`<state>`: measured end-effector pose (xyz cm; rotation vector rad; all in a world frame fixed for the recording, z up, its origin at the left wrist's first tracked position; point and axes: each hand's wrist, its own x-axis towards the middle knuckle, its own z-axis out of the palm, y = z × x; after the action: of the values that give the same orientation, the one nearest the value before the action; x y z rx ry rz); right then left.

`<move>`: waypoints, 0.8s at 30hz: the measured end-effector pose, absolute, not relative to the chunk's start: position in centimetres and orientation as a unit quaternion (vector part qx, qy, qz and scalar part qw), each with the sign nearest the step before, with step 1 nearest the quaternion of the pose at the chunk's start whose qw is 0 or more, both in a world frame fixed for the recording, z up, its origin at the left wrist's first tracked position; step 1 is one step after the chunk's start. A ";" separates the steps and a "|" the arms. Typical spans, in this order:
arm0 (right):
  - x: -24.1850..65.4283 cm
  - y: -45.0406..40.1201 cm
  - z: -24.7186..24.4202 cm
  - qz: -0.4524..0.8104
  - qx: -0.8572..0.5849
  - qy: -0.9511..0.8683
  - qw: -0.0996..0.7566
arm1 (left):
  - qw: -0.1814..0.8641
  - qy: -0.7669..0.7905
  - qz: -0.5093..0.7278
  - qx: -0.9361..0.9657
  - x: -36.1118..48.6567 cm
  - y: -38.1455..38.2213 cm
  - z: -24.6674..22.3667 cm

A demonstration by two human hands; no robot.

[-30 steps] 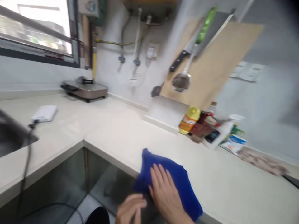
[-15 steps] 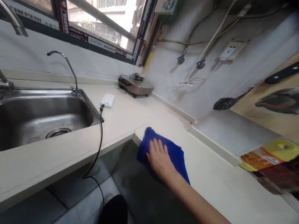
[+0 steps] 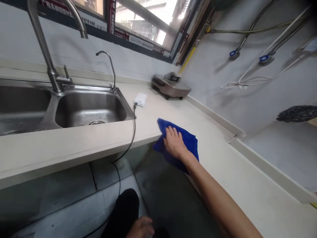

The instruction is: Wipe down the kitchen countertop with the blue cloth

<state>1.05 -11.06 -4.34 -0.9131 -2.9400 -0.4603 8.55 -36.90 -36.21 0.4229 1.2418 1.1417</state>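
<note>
A blue cloth lies spread over the inner corner of the countertop, with part of it hanging past the front edge. My right hand presses down on it from above, fingers close together and holding it against the surface. At the bottom of the view, beside my dark-clothed knee, is my left hand. It is away from the counter, blurred and partly cut off, so its grip is unclear. Left of the cloth, a white power bank rests on the counter with a black cable plugged in.
A double steel sink with a tall faucet and a thin tap is on the left. A flat brown electric appliance stands in the back corner. The cable hangs over the counter edge. Valves and hoses line the right wall.
My view has turned left, bringing more of the sink into sight. My right hand and the cloth have slid toward the sink along the counter corner. My left hand has come into view below.
</note>
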 end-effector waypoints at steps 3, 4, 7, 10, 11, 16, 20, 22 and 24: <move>3.1 -11.5 -4.6 -0.145 -0.271 -0.951 0.042 | 0.635 0.560 0.497 0.188 9.0 -37.5 -36.2; 4.1 -11.7 -4.8 -0.144 -0.264 -0.952 0.051 | 0.629 0.565 0.497 0.195 9.2 -37.7 -36.3; 8.0 -12.3 -5.2 -0.140 -0.247 -0.956 0.075 | 0.611 0.582 0.493 0.215 9.4 -38.2 -36.3; 12.8 -13.1 -5.5 -0.141 -0.227 -0.960 0.087 | 0.598 0.595 0.483 0.237 9.6 -38.4 -36.3; 14.5 -13.5 -5.5 -0.143 -0.221 -0.961 0.090 | 0.595 0.598 0.478 0.247 9.8 -38.3 -36.3; 23.6 -15.6 -5.7 -0.152 -0.185 -0.966 0.102 | 0.587 0.607 0.437 0.311 10.9 -38.2 -35.8; 29.6 -17.1 -5.7 -0.149 -0.171 -0.969 0.103 | 0.582 0.619 0.391 0.354 11.3 -38.6 -35.0; 31.4 -17.4 -5.8 -0.142 -0.170 -0.970 0.103 | 0.581 0.626 0.367 0.369 11.3 -38.8 -34.7; 32.0 -17.3 -6.1 -0.138 -0.170 -0.969 0.111 | 0.580 0.633 0.347 0.378 11.3 -38.9 -34.4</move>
<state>31.95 -17.31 -6.07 -0.5000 -2.8464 -0.4049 11.33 -38.89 -34.37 0.8826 1.4808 0.8108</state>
